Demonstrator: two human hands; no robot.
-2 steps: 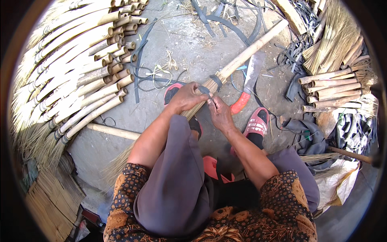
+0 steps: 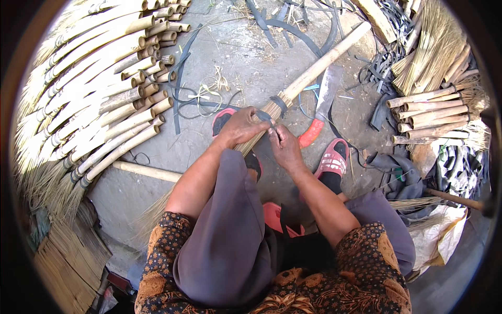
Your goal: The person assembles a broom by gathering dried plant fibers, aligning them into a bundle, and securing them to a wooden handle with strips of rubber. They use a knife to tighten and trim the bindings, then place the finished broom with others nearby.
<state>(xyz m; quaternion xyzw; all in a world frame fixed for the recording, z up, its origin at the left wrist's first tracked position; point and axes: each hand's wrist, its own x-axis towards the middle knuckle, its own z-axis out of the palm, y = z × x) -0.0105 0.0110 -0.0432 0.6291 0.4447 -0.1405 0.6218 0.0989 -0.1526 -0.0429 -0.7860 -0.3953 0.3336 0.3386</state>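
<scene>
Trousers, grey-purple, drape the raised knee nearest the camera. Just beyond it, the left hand is curled over the bristles of a broom, thumb against a dark strip; the right hand, fingers bunched together, pinches the same strip. The broom slants away to the upper right, its pale handle passing beside a red-handled knife on the floor. Farther off lie loose dark strips near the handle's far end.
</scene>
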